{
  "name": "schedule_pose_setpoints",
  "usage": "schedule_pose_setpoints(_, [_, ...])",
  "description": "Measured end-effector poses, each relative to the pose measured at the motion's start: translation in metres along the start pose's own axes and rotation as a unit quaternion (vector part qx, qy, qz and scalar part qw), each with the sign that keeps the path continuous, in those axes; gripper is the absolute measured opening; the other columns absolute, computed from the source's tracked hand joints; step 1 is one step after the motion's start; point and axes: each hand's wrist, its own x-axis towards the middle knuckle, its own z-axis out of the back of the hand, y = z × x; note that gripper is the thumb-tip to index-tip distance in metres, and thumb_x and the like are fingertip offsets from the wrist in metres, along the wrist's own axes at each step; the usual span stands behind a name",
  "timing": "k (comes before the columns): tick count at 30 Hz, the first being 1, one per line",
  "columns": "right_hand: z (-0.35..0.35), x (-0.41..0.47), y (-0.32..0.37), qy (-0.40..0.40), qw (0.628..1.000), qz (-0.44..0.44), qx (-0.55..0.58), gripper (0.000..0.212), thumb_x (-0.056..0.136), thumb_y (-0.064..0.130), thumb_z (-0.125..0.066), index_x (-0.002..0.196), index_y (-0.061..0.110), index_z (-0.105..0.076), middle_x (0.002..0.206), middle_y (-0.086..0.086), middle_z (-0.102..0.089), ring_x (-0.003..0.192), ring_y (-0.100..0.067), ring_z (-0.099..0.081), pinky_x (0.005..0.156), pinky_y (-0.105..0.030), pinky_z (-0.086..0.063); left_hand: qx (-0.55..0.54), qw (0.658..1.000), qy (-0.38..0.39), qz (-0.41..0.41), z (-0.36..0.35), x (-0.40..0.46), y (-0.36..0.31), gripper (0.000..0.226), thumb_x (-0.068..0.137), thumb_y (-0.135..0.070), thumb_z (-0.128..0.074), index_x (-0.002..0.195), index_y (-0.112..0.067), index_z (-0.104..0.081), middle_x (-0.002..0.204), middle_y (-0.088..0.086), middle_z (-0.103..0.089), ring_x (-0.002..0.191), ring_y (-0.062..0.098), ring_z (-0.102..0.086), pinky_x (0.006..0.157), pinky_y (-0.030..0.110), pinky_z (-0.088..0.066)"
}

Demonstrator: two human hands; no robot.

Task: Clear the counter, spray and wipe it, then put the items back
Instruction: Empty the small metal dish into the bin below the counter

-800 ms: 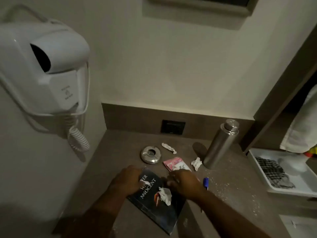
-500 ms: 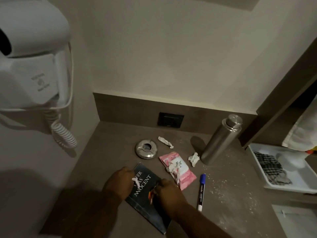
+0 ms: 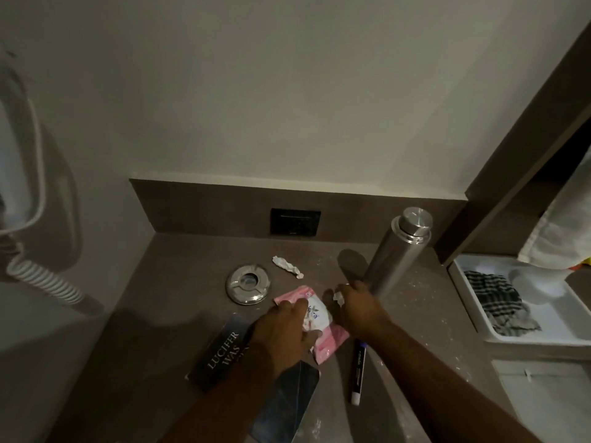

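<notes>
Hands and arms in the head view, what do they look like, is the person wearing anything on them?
Both forearms are bare from the bottom edge of the frame up to the hands: no sleeves show. The left hand and right hand wear no gloves. No watch, bracelet or ring can be made out, though the dim light hides fine detail.
</notes>
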Motion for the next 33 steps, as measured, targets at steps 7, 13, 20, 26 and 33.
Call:
schedule_pose_setpoints(7, [-0.013,0.030,-0.008,0.093,0.989,0.077,-0.088,0.033,0.092,0.025,-0.056,0.124,0.021,-0.054,0.130,-0.011,-0.052,0.112,-0.030,-0.060,0.094,-0.039,-0.050,0.009,0.998,0.045,0.052,-0.013,0.026,-0.006,0.037,0.097,-0.035,-0.048,0.131,-0.020,-0.044,0.130,0.008,-0.058,0.119,0.027,-0.057,0.101,0.044,-0.047])
schedule_pose_setpoints(13, [-0.004,0.043,0.004,0.054,0.991,0.073,-0.099,0.026,0.094,0.020,-0.052,0.117,0.011,-0.060,0.122,-0.013,-0.058,0.104,-0.030,-0.063,0.088,-0.037,-0.049,-0.228,0.958,-0.151,0.089,-0.007,-0.005,0.019,0.020,0.093,-0.045,-0.055,0.084,-0.027,-0.058,0.081,-0.006,-0.065,0.077,0.008,-0.064,0.070,0.019,-0.053])
schedule_pose_setpoints(20, [0.008,0.103,0.076,0.049,0.995,0.089,0.011,0.036,0.084,0.025,-0.068,0.117,0.014,-0.060,0.115,-0.013,-0.066,0.104,-0.030,-0.063,0.088,-0.040,-0.052,-0.364,0.877,-0.135,0.284,-0.011,-0.050,0.057,0.039,0.086,-0.041,-0.067,0.107,-0.008,-0.064,0.105,0.011,-0.070,0.096,0.025,-0.068,0.067,0.026,-0.053])
schedule_pose_setpoints(26, [-0.020,0.113,0.086,0.078,0.992,0.083,-0.046,0.034,0.090,0.028,-0.059,0.120,0.012,-0.062,0.123,-0.014,-0.065,0.111,-0.032,-0.062,0.093,-0.041,-0.050,-0.462,0.808,-0.115,0.348,-0.014,-0.088,0.070,0.020,0.085,-0.040,-0.068,0.097,-0.028,-0.058,0.095,-0.001,-0.072,0.080,0.017,-0.072,0.057,0.029,-0.054])
schedule_pose_setpoints(33, [0.020,0.033,0.059,0.000,0.948,0.058,0.314,0.032,0.095,0.029,-0.049,0.069,0.015,-0.059,0.074,-0.010,-0.063,0.077,-0.031,-0.065,0.075,-0.044,-0.054,-0.501,0.771,-0.184,0.347,-0.004,-0.071,0.030,0.023,0.080,-0.039,-0.074,0.082,-0.030,-0.053,0.089,-0.002,-0.068,0.081,0.018,-0.068,0.060,0.028,-0.050])
